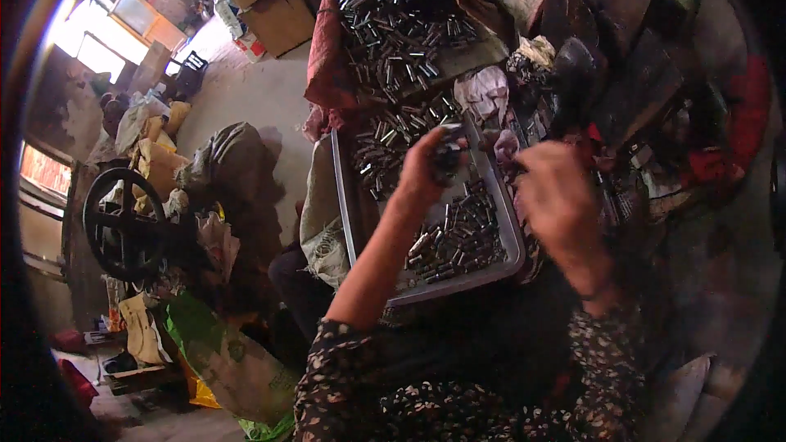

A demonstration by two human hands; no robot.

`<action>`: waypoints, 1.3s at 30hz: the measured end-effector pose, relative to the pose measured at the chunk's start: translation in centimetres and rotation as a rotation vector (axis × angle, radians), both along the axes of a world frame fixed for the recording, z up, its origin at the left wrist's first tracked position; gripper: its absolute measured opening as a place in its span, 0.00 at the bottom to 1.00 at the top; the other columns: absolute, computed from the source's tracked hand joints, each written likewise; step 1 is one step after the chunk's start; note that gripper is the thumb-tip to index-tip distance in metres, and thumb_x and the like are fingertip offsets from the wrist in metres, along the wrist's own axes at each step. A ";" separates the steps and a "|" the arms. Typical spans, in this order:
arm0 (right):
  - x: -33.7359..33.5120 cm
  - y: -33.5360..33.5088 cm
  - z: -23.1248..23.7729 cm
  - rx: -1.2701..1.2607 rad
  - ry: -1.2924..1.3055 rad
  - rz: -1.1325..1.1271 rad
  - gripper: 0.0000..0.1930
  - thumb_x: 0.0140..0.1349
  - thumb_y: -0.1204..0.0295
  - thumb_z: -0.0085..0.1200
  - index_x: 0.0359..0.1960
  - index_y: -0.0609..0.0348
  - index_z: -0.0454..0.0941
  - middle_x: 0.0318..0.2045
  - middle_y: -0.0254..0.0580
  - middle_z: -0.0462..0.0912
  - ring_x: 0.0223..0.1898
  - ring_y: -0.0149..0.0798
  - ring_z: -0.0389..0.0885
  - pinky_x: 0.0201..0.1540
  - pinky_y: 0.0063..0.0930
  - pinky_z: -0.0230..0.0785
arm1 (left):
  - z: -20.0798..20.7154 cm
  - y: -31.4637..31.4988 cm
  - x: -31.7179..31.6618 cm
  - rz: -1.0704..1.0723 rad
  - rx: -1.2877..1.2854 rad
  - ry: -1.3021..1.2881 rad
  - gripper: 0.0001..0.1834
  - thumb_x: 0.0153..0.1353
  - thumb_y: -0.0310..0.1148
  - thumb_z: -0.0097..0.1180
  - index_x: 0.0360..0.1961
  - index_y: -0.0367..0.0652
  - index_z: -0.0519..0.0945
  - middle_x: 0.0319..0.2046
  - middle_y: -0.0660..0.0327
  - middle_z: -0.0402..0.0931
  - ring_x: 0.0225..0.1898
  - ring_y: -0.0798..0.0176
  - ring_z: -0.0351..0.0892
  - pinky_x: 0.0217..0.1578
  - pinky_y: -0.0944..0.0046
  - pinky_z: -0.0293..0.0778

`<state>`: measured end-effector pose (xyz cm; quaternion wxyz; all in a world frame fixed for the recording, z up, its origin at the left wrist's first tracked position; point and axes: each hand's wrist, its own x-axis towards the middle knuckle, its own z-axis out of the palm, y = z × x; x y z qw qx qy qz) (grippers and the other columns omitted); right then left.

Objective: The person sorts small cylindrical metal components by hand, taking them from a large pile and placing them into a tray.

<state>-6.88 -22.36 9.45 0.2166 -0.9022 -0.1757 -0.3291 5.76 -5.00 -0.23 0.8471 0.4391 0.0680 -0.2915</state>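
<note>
My left hand (424, 165) is over the middle of a grey plastic tray (512, 258), its fingers closed round a handful of small metal pins (449, 157). Short, dark and silvery metal pins lie loose in the tray, one heap (463, 233) at the near end and another (397, 135) at the far end. To the right of the tray's rim, my right hand (557, 196) is blurred by motion. Its fingers look bent, but whether anything is in them does not show.
Beyond the tray, a large pile of similar pins (401, 24) lies on red sacking (327, 65). Crumpled pale cloth (483, 92) sits by the tray's far right corner. A dark handwheel (127, 221) stands at left, near a green sack (221, 352). Cardboard boxes (278, 8) are at the back.
</note>
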 end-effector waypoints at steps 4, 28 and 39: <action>2.6 6.6 -7.0 -0.038 0.337 0.208 0.09 0.48 0.78 0.51 0.33 0.61 0.73 0.35 0.44 0.73 0.41 0.44 0.73 0.42 0.33 0.68 | -0.7 7.7 -1.0 0.239 -0.423 0.143 0.14 0.60 0.35 0.48 0.44 0.39 0.70 0.35 0.53 0.75 0.33 0.59 0.77 0.34 0.63 0.79; 1.8 9.5 -10.4 0.684 0.943 0.346 0.15 0.51 0.69 0.53 0.39 0.64 0.76 0.34 0.51 0.80 0.38 0.41 0.80 0.41 0.29 0.70 | 1.8 11.9 -7.8 -0.107 0.528 -0.150 0.15 0.56 0.33 0.56 0.43 0.37 0.75 0.24 0.67 0.74 0.25 0.73 0.72 0.26 0.72 0.70; 1.7 9.1 -11.5 0.762 0.884 0.343 0.14 0.48 0.70 0.57 0.36 0.65 0.76 0.30 0.49 0.81 0.35 0.37 0.80 0.38 0.27 0.71 | 3.1 9.9 -9.0 -0.196 0.829 -0.353 0.15 0.51 0.32 0.59 0.38 0.34 0.78 0.22 0.65 0.75 0.24 0.77 0.69 0.24 0.76 0.66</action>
